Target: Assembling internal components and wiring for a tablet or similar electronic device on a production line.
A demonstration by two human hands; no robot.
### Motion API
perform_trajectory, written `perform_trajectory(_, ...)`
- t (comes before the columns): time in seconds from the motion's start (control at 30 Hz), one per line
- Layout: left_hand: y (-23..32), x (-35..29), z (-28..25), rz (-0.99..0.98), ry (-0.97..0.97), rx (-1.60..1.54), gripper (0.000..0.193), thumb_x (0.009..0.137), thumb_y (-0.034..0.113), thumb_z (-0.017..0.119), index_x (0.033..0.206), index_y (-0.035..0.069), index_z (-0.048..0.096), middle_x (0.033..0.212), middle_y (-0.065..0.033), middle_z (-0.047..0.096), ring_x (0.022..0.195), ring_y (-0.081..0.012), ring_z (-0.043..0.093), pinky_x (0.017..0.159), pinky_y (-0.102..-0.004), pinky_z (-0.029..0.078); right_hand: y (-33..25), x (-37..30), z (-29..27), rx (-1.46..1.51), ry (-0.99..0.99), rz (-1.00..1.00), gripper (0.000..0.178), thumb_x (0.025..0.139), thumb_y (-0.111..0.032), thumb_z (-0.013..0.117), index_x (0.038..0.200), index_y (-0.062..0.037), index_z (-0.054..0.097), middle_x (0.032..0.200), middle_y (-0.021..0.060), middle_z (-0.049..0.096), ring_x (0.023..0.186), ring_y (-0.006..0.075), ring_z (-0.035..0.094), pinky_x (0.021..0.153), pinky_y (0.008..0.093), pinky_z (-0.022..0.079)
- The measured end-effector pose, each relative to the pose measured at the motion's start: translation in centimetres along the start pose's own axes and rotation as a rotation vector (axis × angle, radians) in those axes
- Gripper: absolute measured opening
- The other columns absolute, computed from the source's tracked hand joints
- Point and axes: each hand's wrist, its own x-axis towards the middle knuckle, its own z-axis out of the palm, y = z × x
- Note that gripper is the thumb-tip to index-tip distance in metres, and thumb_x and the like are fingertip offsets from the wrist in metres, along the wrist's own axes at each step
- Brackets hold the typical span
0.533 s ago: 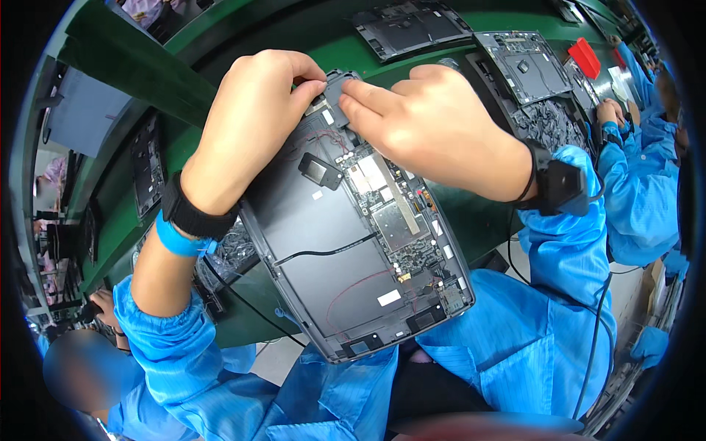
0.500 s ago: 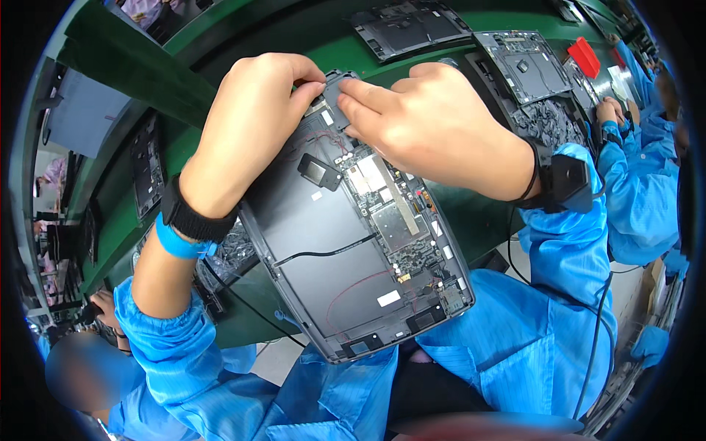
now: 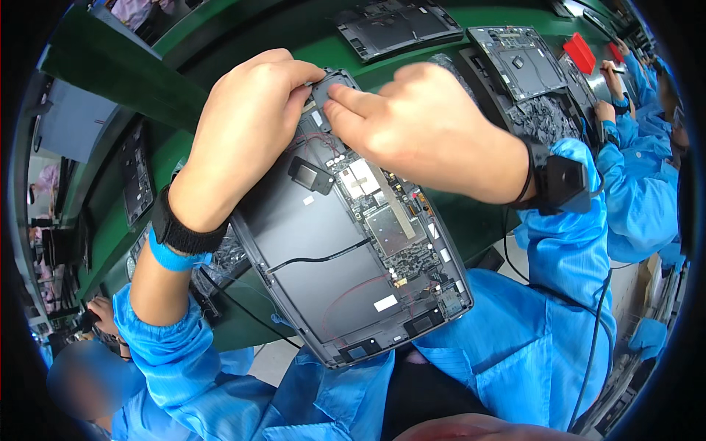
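An opened tablet housing [image 3: 305,242] leans tilted toward my lap, its far end raised. A green circuit board [image 3: 393,228] with silver shields runs along its right side, and a black cable [image 3: 316,257] crosses the bare tray. My left hand [image 3: 254,110] is closed at the housing's far edge, thumb and index finger pinching there. My right hand [image 3: 412,125] has two fingers pressed on a dark part at the far end; its thumb and whatever it grips are hidden. Below the hands, a small black module with a grey window [image 3: 310,175] lies loose on the tray.
On the green bench stand another opened housing [image 3: 397,29] at the back and one [image 3: 515,62] at right, above a heap of dark parts [image 3: 548,121]. Farther right is a red bin [image 3: 579,54]. Co-workers in blue sit at right and lower left. A black cord [image 3: 250,320] trails by my left arm.
The housing and both hands have shifted slightly left. My right fingertips have moved left, closer to my left hand. At right, a co-worker's hand has risen.
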Motion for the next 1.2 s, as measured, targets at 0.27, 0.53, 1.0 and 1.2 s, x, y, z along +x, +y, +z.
perform_trajectory(0.27, 0.2, -0.6, 1.2, 0.051, 0.054, 0.071, 0.018, 0.079, 0.000, 0.060, 0.096, 0.000, 0.067, 0.079, -0.0140, 0.058, 0.074, -0.0316, 0.059, 0.067, -0.0371, 0.047, 2.0, -0.7, 0.1, 0.114, -0.083, 0.014, 0.009, 0.078, -0.016, 0.060, 0.076, -0.0089, 0.065, 0.064, 0.0091, 0.064, 0.062, 0.0269, 0.066, 0.054, 0.0370, 0.051)
perform_trajectory(0.53, -0.5, -0.3, 0.8, 0.030, 0.037, 0.090, 0.023, 0.080, 0.001, 0.061, 0.102, 0.001, 0.065, 0.083, -0.0136, 0.061, 0.074, -0.0290, 0.060, 0.068, -0.0359, 0.047, 5.2, 0.8, 0.4, 0.920, 0.030, 0.505, 0.031, 0.081, -0.020, 0.066, 0.104, 0.0004, 0.063, 0.092, 0.0166, 0.064, 0.083, 0.0222, 0.063, 0.070, 0.0303, 0.049)
perform_trajectory(1.0, 4.7, -10.6, -1.9, -0.482, 0.393, -0.474, 0.047, 0.088, 0.009, 0.054, 0.133, -0.002, 0.045, 0.135, -0.0156, 0.048, 0.128, -0.0261, 0.043, 0.108, -0.0376, 0.030, 0.1, -1.9, 3.6, 1.724, -0.063, 0.880, 0.049, 0.081, -0.011, 0.069, 0.126, 0.0021, 0.053, 0.115, 0.0120, 0.061, 0.103, 0.0161, 0.059, 0.091, 0.0282, 0.045)
perform_trajectory(1.2, 11.4, -18.3, 2.5, -0.694, 0.524, -0.913, 0.059, 0.097, 0.024, 0.042, 0.145, -0.004, 0.023, 0.152, -0.0192, 0.023, 0.142, -0.0285, 0.020, 0.115, -0.0402, 0.014, -3.9, -8.1, -0.6, 1.486, 0.198, 0.909, 0.064, 0.096, -0.036, 0.046, 0.142, 0.0056, 0.030, 0.147, 0.0193, 0.033, 0.137, 0.0267, 0.030, 0.112, 0.0363, 0.021)
